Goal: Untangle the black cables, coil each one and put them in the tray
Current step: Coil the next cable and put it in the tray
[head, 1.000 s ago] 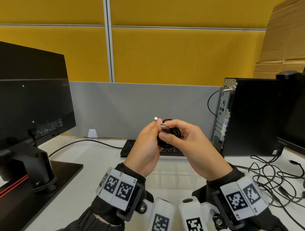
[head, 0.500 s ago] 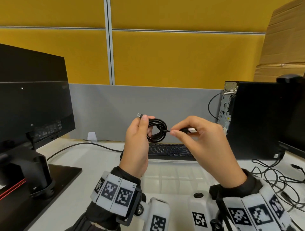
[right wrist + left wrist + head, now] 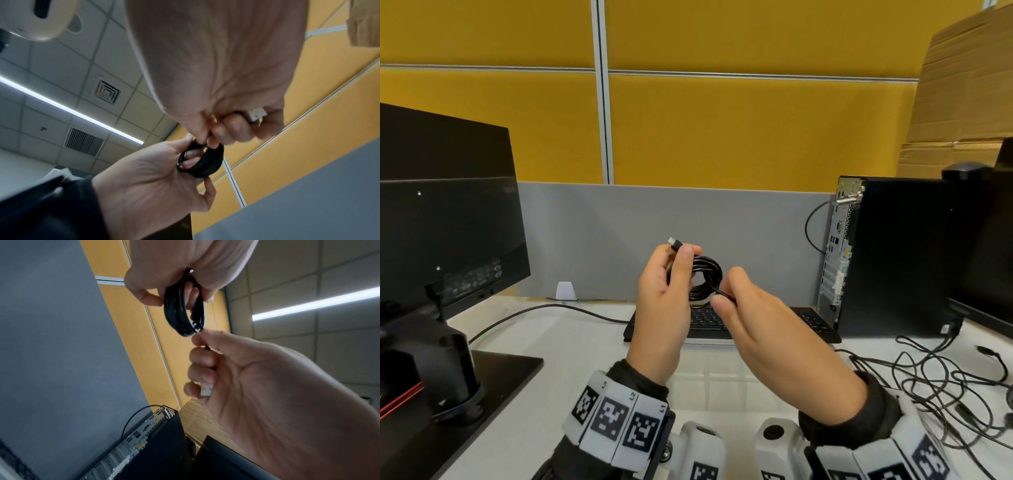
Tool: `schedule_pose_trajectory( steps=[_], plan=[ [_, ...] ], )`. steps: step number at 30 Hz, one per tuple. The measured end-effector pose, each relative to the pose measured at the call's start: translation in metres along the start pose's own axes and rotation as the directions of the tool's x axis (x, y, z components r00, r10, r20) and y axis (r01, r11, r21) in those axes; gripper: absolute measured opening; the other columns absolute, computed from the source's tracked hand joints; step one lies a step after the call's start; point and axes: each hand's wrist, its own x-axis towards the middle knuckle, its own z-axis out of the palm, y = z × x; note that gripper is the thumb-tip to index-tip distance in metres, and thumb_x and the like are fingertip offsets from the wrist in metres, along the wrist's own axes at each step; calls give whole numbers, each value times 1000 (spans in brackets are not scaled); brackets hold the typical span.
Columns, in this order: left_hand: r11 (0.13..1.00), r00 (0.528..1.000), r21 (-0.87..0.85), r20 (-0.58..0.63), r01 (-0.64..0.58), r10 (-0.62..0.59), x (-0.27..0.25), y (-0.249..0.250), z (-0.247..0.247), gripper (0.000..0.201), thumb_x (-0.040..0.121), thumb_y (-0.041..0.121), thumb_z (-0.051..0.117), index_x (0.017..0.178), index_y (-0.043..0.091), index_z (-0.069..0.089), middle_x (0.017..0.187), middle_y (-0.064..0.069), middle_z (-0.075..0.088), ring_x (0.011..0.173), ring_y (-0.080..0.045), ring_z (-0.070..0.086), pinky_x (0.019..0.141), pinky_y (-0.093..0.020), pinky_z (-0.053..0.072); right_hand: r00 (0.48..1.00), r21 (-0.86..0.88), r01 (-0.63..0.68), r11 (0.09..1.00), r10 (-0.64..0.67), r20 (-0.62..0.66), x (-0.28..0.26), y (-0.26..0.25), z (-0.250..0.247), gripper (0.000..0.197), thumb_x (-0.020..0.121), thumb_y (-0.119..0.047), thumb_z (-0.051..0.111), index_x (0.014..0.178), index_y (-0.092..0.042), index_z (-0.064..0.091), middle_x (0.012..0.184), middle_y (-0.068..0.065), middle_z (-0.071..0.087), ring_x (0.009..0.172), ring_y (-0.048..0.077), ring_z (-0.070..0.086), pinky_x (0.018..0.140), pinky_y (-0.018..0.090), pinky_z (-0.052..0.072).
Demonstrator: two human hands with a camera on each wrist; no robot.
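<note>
Pinching the small round coil of black cable upright in front of the chest so its loops cannot spring apart, the left hand steadies it while the right hand grasps the free end with the silver plug, seemingly to wrap it.

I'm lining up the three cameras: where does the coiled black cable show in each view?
Head: coiled black cable at centre, between left hand and right hand.
Left wrist: top centre, hanging under the left hand.
Right wrist: centre, lower, round the left fingers.
Shared landmark: the yellow partition panel.
</note>
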Motion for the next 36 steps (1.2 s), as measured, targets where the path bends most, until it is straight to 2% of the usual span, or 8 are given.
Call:
schedule_pose_trajectory(
  steps=[7, 15, 21, 24, 28, 31, 33, 36],
  plan=[
    [997, 982, 21, 174, 71, -73, -1, 1, -2, 26, 97, 31, 37, 103, 16, 57, 67, 18, 56, 64, 5, 52, 65, -10, 44, 980, -71, -70, 995, 55, -194, 7, 13, 7, 18, 98, -42, 34, 91, -29, 44, 48, -4, 38, 48, 10, 37, 47, 24, 25],
    [996, 974, -38, 215, 78, -68, -4, 7, 1, 34, 85, 36, 47, 101, 7, 56, 63, 7, 48, 48, -5, 39, 54, -16, 39, 990, 28, -48, 998, 51, -133, 8, 21, 1, 15, 101, -24, 34, 90, -20, 43, 70, -4, 55, 56, 9, 42, 55, 22, 30],
    [999, 974, 13, 224, 33, -35, -7, 2, 3, 20, 97, 22, 38, 103, 13, 54, 71, 6, 48, 59, 1, 46, 59, -12, 42, 970, 178, -28, 984, 70, -232, 11, 21, 9, 18, 97, -28, 46, 83, -18, 50, 48, -6, 41, 44, 11, 38, 46, 22, 28],
    [996, 979, 85, 202, -34, 17, -8, -2, 2, 18, 100, 21, 37, 100, 13, 53, 86, -1, 57, 81, -6, 58, 75, -20, 49, 986, 406, -46, 913, 107, -128, 11, 21, 3, 19, 95, -30, 51, 83, -17, 57, 38, -8, 32, 36, 9, 26, 42, 16, 20],
    [984, 979, 144, 191, -104, 75, -7, -1, 2, 20, 99, 27, 38, 98, 13, 52, 85, 3, 57, 80, -7, 57, 72, -19, 48, 991, 627, -137, 767, 111, 81, 8, 25, -16, 21, 98, -24, 47, 93, -12, 64, 46, -14, 44, 36, 3, 25, 39, 12, 22],
    [977, 984, 189, 164, -96, 65, -3, -2, -1, 19, 99, 23, 37, 97, 13, 54, 80, 7, 58, 71, 2, 54, 67, -12, 43, 990, 141, 115, 983, -100, -104, 7, 36, -23, 25, 99, -26, 45, 96, -18, 68, 56, -24, 50, 52, 1, 41, 53, 10, 29],
    [979, 987, 188, 147, -84, 56, -1, -1, -2, 20, 99, 21, 36, 94, 14, 54, 68, 16, 55, 63, 5, 51, 63, -9, 40, 925, -330, 168, 929, -264, -272, 7, 45, -24, 26, 95, -32, 44, 91, -26, 69, 76, -21, 52, 77, 2, 41, 67, 23, 28],
    [996, 990, 88, 141, -15, 3, -3, 2, 1, 23, 99, 21, 35, 92, 14, 56, 55, 16, 45, 56, 0, 41, 60, -13, 36, 814, -491, 50, 870, -320, -484, 10, 57, -21, 19, 89, -29, 51, 88, -26, 69, 101, 1, 56, 92, 21, 40, 71, 35, 26]
  ],
)
